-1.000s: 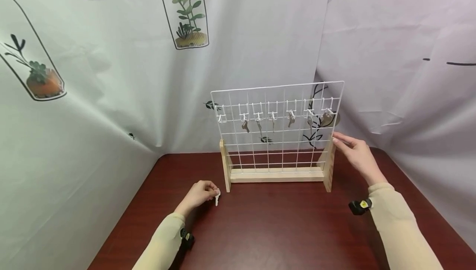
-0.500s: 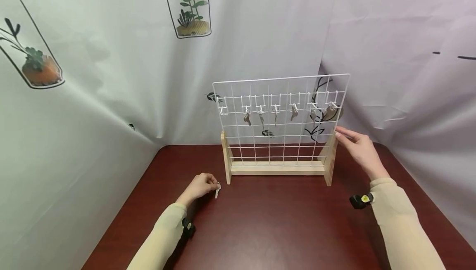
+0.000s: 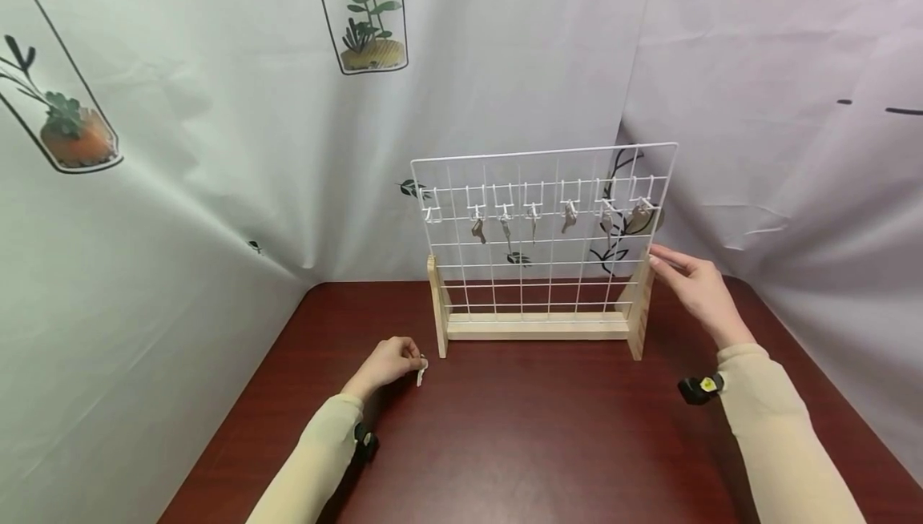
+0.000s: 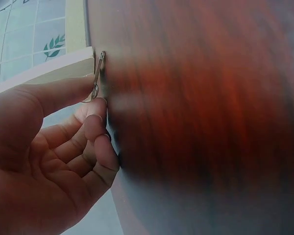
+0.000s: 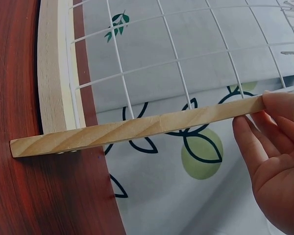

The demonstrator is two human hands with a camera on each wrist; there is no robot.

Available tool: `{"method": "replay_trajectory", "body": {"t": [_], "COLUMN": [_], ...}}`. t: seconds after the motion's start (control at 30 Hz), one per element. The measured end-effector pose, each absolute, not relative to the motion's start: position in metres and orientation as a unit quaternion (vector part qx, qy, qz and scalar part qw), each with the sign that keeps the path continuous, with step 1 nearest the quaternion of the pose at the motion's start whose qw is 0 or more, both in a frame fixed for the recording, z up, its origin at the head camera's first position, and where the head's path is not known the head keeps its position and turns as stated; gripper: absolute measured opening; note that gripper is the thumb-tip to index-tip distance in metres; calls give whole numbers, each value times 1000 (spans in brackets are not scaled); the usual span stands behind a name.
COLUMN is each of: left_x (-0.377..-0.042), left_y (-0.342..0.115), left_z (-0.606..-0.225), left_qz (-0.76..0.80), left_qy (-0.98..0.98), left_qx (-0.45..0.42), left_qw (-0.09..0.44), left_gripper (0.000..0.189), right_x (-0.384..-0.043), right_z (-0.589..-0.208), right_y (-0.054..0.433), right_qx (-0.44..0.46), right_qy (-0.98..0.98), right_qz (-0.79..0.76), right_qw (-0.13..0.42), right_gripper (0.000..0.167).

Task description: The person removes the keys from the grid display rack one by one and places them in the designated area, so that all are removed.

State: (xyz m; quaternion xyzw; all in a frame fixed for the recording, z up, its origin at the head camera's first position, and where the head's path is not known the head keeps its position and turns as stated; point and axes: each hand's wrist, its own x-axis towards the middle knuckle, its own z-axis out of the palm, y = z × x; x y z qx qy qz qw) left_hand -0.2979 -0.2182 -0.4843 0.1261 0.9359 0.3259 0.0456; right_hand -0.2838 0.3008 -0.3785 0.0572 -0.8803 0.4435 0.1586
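My left hand (image 3: 389, 362) pinches a small metal key (image 3: 421, 373) between thumb and index finger, low over the table just left of the rack's left foot. In the left wrist view the key (image 4: 100, 68) points away from the fingertips, and the other fingers are curled. A white wire grid rack with a wooden base (image 3: 537, 332) stands upright on the table. My right hand (image 3: 698, 296) grips the top end of its right wooden upright (image 5: 137, 128) between thumb and fingers.
Several keys, one of them here (image 3: 570, 219), hang from white hooks along the grid. The leftmost hook (image 3: 433, 215) bears no key. The dark red table (image 3: 519, 428) backs onto a pale printed curtain (image 3: 505, 51).
The head view has tipped slightly downward, so the rack and table appear higher in it. Both hands keep their holds on the key and the upright, almost still.
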Motion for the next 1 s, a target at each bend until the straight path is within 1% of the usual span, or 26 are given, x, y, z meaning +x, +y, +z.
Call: {"method": "replay_trajectory", "body": {"t": [0.7,1.0], "left_x": [-285,-280], "left_y": [-220,-221], "left_z": [-482,-481], "left_qz": [317,311], "left_qy": [936,938], "left_qx": [139,141], "left_qw": [66,59], "left_gripper": [21,22], "right_x": [-282,-282], "right_z": [-378,-379], "right_y": [302,302], "right_qx": [55,58], "right_qy": [-880,-882], "right_qz": [444,440], "right_qw": [156,155], "right_gripper": [54,54]}}
